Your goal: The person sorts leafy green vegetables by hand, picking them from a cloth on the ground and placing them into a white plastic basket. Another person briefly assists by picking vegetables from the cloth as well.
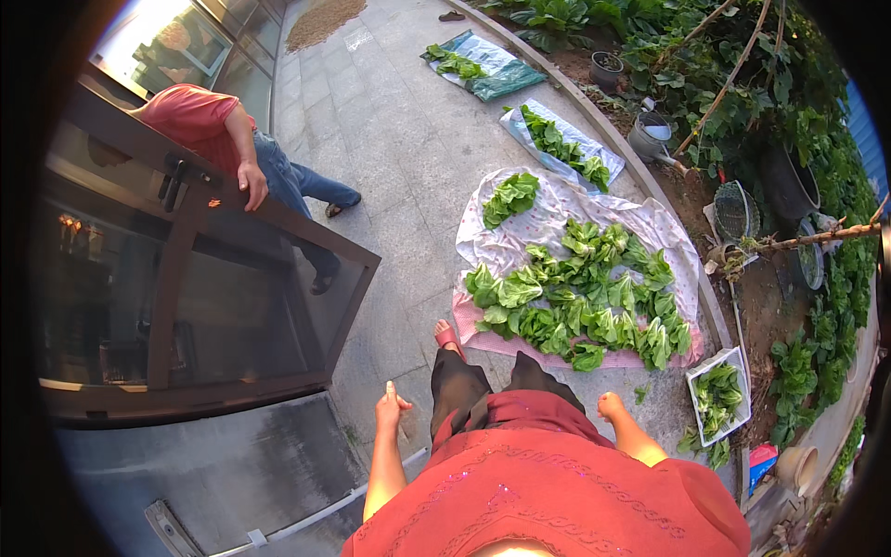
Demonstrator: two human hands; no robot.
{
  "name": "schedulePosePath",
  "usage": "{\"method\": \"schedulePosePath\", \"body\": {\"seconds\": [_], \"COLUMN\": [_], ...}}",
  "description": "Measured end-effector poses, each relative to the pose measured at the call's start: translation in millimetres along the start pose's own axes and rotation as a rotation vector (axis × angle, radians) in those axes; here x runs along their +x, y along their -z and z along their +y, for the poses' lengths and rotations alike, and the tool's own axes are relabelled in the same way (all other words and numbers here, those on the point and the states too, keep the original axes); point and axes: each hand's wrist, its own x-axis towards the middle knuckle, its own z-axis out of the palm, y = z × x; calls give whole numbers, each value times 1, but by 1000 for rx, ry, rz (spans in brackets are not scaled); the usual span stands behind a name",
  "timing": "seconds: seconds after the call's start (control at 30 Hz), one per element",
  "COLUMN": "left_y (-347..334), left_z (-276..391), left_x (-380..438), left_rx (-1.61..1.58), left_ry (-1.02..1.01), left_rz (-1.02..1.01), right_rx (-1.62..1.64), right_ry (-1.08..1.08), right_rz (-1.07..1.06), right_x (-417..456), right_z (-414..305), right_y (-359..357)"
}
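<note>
My left hand [392, 405] hangs by my left side above the paving, thumb and a finger apart, with nothing visible in it. On the other side my right hand [610, 406] is curled in at my hip; no object shows in it. Both are apart from everything around. Before my feet a patterned cloth [487, 240] lies on the ground, pink-checked along its near edge. Leafy green vegetables [557, 313] are spread across it, and a separate bunch [511, 200] lies at its far left. A white plastic crate [713, 437] beyond my right hand holds more greens [720, 393].
A person [202, 125] in a red top and jeans rests a hand on a dark-framed door [278, 223] at left. Farther off lie two plastic sheets [522, 76] [602, 150] bearing greens. A curb [637, 167] borders the garden, with a watering can [649, 136] and baskets.
</note>
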Motion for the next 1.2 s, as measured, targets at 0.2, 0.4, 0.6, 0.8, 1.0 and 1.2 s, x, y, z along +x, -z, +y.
{"method": "schedulePosePath", "body": {"seconds": [0.2, 0.4, 0.6, 0.8, 1.0, 1.2], "left_y": [55, 107, 104, 108, 105, 97], "left_z": [145, 298, 366, 412, 436, 429], "left_x": [149, 253, 273, 321, 371, 392], "left_rx": [27, 298, 496, 646, 772, 991], "left_ry": [-417, -733, -848, -1057, -1087, -882], "left_rz": [24, 211, -7, -16, 77, 85], "right_rx": [288, 525, 307, 378, 330, 304], "right_ry": [-293, -280, 160, 124, -51, -146], "right_rz": [-83, -80, -87, -71, -50, -148], "right_x": [5, -19, 9, -21, -7, 4], "right_z": [32, -178, -391, -514, -502, -525], "right_y": [-38, -82, -140, -107, -90, -98]}}
